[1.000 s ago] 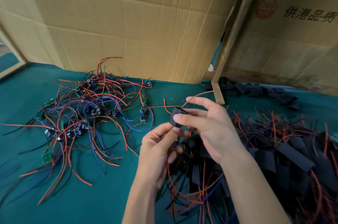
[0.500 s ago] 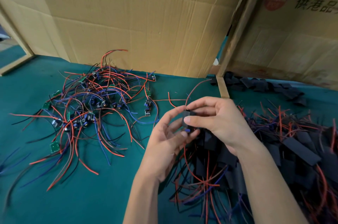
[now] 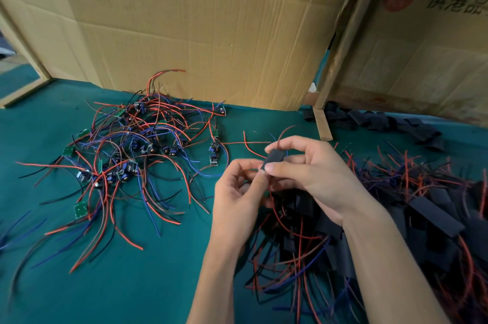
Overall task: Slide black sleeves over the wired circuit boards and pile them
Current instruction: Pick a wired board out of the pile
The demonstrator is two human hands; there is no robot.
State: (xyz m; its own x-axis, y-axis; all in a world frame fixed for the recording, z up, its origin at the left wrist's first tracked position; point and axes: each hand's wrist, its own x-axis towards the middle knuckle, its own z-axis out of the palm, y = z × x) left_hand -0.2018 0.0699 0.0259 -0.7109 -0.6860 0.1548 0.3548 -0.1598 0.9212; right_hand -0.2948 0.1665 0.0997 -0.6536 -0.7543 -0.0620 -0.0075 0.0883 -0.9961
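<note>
Since earlier: left hand (image 3: pixel 237 199) has closed in under the sleeve (image 3: pixel 273 160) | right hand (image 3: pixel 314 173) pinches sleeve, steadying it for threading | left fingertips pinch its lower end | sleeve sits above finished pile (image 3: pixel 396 218), right of bare boards (image 3: pixel 137 149)

Black sleeve (image 3: pixel 273 158) in right hand (image 3: pixel 314 173) grip, left hand (image 3: pixel 237 191) beneath.

2 bare forearms are showing from the lower edge, each ending in a hand: the left hand (image 3: pixel 237 199) and the right hand (image 3: pixel 314 178). Neither is wearing a glove, ring, watch or sleeve. The fingernails are looking short and unpainted.
</note>
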